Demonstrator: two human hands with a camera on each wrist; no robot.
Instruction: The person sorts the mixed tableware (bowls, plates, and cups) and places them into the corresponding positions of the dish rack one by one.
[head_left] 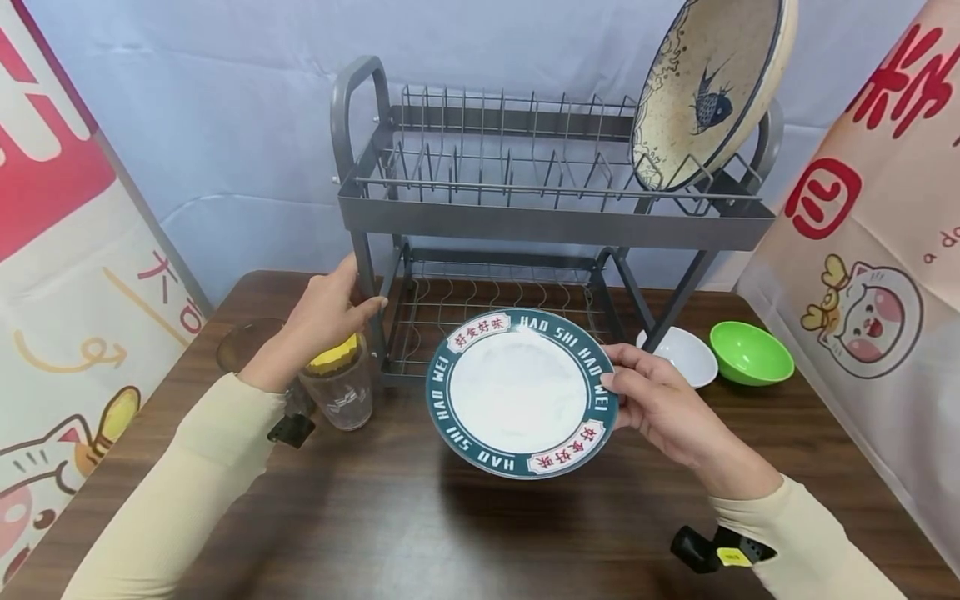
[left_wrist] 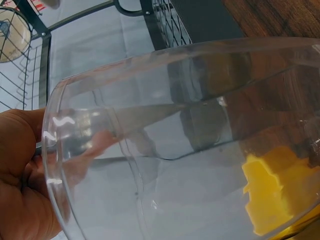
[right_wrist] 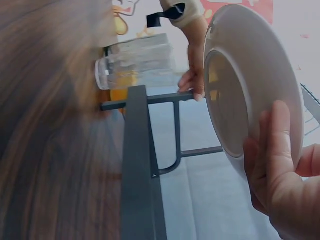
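Right fingers (head_left: pixel 639 360): we pinch plate (head_left: pixel 517 392) rim | Left fingers (head_left: pixel 347 273): we grip dish rack (head_left: pixel 525 222) post | Plate: left of right fingers, outside rack | Progress, judged: fish-patterned dish (head_left: pixel 690 133) racked; plate not yet

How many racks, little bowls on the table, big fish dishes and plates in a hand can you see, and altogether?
Rack: 1
Little bowls: 2 (white bowl, green bowl)
Big fish dish: 1
Plate in the right hand: 1
Total: 5
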